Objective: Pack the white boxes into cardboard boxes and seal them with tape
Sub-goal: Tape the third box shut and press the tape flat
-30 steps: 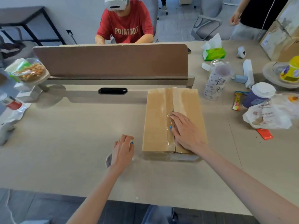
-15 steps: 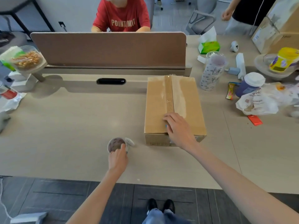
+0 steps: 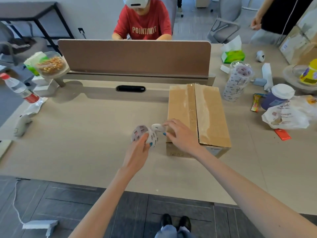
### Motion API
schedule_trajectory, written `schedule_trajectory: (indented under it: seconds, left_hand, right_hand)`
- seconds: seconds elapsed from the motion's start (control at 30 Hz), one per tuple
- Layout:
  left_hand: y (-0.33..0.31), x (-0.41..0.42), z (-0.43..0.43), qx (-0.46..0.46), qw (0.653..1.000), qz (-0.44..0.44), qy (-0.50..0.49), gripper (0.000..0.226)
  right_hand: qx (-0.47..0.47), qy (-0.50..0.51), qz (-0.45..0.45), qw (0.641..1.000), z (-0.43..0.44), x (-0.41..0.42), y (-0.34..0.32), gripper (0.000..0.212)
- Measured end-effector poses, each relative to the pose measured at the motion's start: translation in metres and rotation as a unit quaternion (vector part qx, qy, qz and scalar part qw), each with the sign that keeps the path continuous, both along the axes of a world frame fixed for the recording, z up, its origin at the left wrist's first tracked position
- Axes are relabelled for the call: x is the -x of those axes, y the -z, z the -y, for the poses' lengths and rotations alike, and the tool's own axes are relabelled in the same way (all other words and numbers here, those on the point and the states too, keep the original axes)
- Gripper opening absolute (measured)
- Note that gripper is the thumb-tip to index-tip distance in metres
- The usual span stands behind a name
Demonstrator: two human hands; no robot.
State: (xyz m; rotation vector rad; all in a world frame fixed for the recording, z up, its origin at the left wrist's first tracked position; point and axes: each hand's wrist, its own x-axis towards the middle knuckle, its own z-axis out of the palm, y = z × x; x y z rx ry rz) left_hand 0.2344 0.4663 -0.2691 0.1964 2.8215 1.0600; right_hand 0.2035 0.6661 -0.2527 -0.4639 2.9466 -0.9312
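A brown cardboard box (image 3: pixel 197 115) — flaps closed, glossy clear tape along its seam — sits on the table (image 3: pixel 77 143). Beside it, the left hand (image 3: pixel 139 152) grips a tape roll (image 3: pixel 145 135); the right hand (image 3: pixel 181 134) pinches its white cutter (image 3: pixel 157 127).

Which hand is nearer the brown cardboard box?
Right. The right hand lies against the taped brown cardboard box's near-left corner; the left hand grips the printed tape roll beside it.

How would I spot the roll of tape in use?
Find the big cardboard box on the table. Just left of its near corner, the left hand grips a small tape roll. Unlike the tall printed stack behind, it's short and held.
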Motion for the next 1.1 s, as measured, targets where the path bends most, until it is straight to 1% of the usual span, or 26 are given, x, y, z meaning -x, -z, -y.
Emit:
schedule_trajectory:
  seconds: [0.1, 0.17, 0.23, 0.3, 0.4, 0.43, 0.5, 0.57, 0.63, 0.73, 0.8, 0.9, 1.03, 1.1]
  left_hand:
    - [-0.012, 0.002, 0.003, -0.061, 0.998, 0.004, 0.007, 0.035]
    - [-0.016, 0.005, 0.004, -0.085, 0.996, 0.011, 0.016, 0.036]
    - [-0.017, 0.008, 0.005, -0.104, 0.994, 0.027, 0.019, 0.036]
    - [-0.02, 0.009, 0.006, -0.109, 0.993, 0.033, 0.021, 0.036]
    - [-0.029, 0.014, 0.003, -0.115, 0.993, 0.012, 0.036, 0.022]
    - [-0.032, 0.017, 0.001, -0.11, 0.993, 0.003, 0.045, 0.016]
    - [-0.039, 0.027, -0.004, -0.061, 0.996, -0.026, 0.062, 0.008]
    - [-0.046, 0.034, -0.013, -0.018, 0.996, -0.056, 0.071, 0.007]
    - [-0.051, 0.04, -0.021, 0.012, 0.997, -0.058, 0.052, 0.006]
    - [-0.059, 0.049, -0.031, 0.039, 0.998, -0.054, -0.017, 0.016]
    - [-0.066, 0.057, -0.043, 0.041, 0.997, -0.052, -0.044, 0.026]
    - [-0.073, 0.068, -0.062, 0.042, 0.996, -0.043, -0.064, 0.043]
    - [-0.073, 0.078, -0.083, 0.049, 0.993, 0.01, -0.11, 0.054]
    - [-0.074, 0.078, -0.098, 0.038, 0.989, 0.032, -0.141, 0.061]
  right_hand:
    - [0.103, 0.023, 0.07, 0.992, 0.013, 0.008, -0.007, 0.04]
    - [0.149, 0.042, 0.093, 0.984, 0.018, 0.014, -0.008, 0.038]
    - [0.162, 0.057, 0.091, 0.981, 0.02, 0.017, -0.009, 0.026]
    - [0.165, 0.071, 0.07, 0.981, 0.02, 0.018, -0.012, 0.015]
    - [0.163, 0.084, 0.039, 0.982, 0.017, 0.02, -0.018, 0.006]
    - [0.158, 0.09, 0.033, 0.983, 0.015, 0.02, -0.019, 0.005]
    - [0.147, 0.108, 0.029, 0.983, 0.008, 0.023, -0.023, 0.009]
    - [0.143, 0.126, 0.029, 0.981, -0.001, 0.026, -0.027, 0.014]
    - [0.158, 0.154, 0.034, 0.975, -0.008, 0.029, -0.034, 0.026]
    - [0.186, 0.177, 0.056, 0.965, -0.018, 0.038, -0.05, 0.028]
    - [0.19, 0.176, 0.069, 0.963, -0.028, 0.047, -0.059, 0.026]
    - [0.173, 0.158, 0.081, 0.969, -0.042, 0.059, -0.066, 0.029]
    - [0.202, 0.143, 0.104, 0.963, -0.072, 0.074, -0.081, 0.032]
    - [0.203, 0.124, 0.109, 0.965, -0.09, 0.083, -0.087, 0.027]
